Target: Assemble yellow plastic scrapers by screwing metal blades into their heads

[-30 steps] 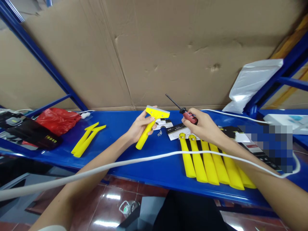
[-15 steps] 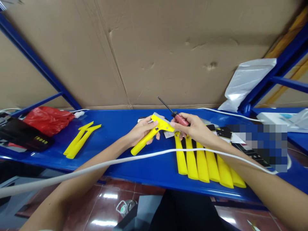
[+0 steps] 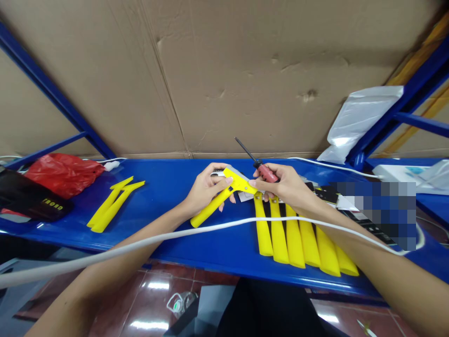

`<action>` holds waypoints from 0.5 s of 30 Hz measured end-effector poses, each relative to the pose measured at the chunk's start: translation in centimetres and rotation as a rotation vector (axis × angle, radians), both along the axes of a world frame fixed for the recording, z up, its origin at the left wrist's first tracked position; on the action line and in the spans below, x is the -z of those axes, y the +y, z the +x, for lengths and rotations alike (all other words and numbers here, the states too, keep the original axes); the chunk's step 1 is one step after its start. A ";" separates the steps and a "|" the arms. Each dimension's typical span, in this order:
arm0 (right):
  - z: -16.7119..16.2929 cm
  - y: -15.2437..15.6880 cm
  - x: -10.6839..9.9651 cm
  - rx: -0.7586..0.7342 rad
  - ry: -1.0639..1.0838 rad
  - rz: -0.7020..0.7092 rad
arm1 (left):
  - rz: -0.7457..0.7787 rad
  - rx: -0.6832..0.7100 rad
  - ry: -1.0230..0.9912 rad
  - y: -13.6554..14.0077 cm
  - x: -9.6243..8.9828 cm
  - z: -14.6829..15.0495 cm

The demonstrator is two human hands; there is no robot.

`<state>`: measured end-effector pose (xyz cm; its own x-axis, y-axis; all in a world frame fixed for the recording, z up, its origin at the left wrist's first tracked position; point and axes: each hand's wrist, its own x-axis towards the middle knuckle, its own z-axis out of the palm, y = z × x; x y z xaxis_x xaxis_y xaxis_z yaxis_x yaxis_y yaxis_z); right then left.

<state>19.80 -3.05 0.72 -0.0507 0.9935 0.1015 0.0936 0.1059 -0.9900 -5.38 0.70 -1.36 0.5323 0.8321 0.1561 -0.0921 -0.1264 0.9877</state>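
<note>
Above the blue table, my left hand (image 3: 207, 188) is closed around the head of a yellow plastic handle (image 3: 209, 208), its thumb pressed on the upper face. The grip tilts down to the left, and a small screw shows near the head's right end. My right hand (image 3: 286, 185) is wrapped round the red grip of a screwdriver (image 3: 267, 173), whose shaft points up and left, away from the handle. The right thumb and fingertips also meet the right tip of the yellow head. Below the right hand lie several yellow handles (image 3: 279, 236) in a row, partly covered by that forearm.
Two yellow pieces (image 3: 114, 206) lie on the table's left side, near a red plastic bag (image 3: 66, 173) and a black bag (image 3: 31, 199). A white cable (image 3: 210, 229) crosses in front of both forearms. Cardboard (image 3: 245, 84) stands behind the table (image 3: 210, 255).
The yellow handle has turned slightly in the left hand, whose fingers have shifted up behind its head. The right hand and screwdriver have moved slightly right.
</note>
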 end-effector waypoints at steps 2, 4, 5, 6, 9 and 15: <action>0.0 0.0 -0.1 0.008 -0.003 -0.002 | 0.029 -0.023 -0.005 -0.1 0.0 0.0; 0.0 -0.1 -0.1 -0.004 -0.013 -0.007 | 0.037 -0.038 -0.004 -0.3 -0.2 0.1; 0.0 -0.1 -0.1 -0.012 -0.016 -0.012 | 0.038 -0.041 -0.001 -0.4 -0.4 0.1; 0.0 -0.2 -0.2 -0.020 -0.015 -0.018 | 0.037 -0.042 0.003 -0.6 -0.5 0.2; 0.0 -0.3 -0.1 -0.038 0.011 -0.034 | 0.030 -0.049 0.014 -1.0 -1.0 0.2; 0.1 -0.5 -0.4 -0.066 0.008 -0.040 | 0.018 -0.070 0.009 -1.4 -0.8 0.0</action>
<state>19.92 -3.56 1.10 -0.1156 0.9913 0.0623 0.0795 0.0718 -0.9942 -5.42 -0.68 -0.57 0.4747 0.8641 0.1672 -0.0736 -0.1503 0.9859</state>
